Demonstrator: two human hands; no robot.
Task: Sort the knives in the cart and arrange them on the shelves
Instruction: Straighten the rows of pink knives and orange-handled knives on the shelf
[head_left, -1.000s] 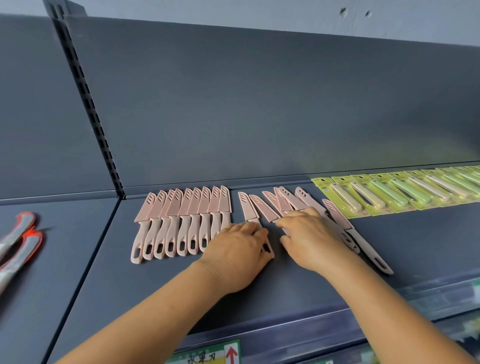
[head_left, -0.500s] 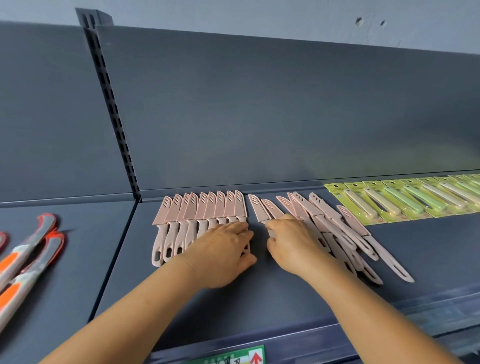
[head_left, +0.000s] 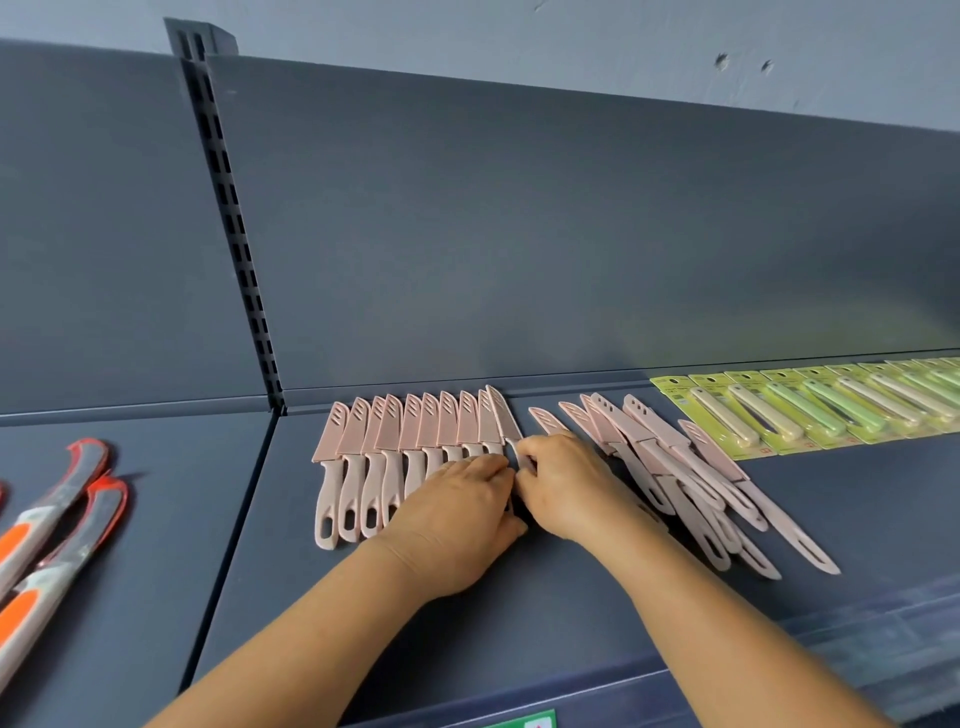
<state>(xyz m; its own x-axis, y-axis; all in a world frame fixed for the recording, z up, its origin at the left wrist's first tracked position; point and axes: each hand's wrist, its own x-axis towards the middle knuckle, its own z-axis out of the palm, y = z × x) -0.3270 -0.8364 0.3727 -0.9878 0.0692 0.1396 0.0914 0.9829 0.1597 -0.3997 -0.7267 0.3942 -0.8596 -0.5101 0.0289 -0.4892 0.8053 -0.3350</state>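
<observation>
Since 0.5 s ago we see one more pink knife (head_left: 503, 415) joined to neat row (head_left: 415, 441). L hand (head_left: 457, 525) flat, pressing row handles; R hand (head_left: 566, 486) pinching that knife's handle. Loose pile (head_left: 675, 467) lies right, nearer R, axes skewed toward back-left.

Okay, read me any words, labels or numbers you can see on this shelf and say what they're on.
No text is readable.
Green packaging cards: small print and red marks, too blurred to read.
Green-and-white tag on the shelf's front edge: cut off, unreadable.
Pink knives: no print visible.
</observation>
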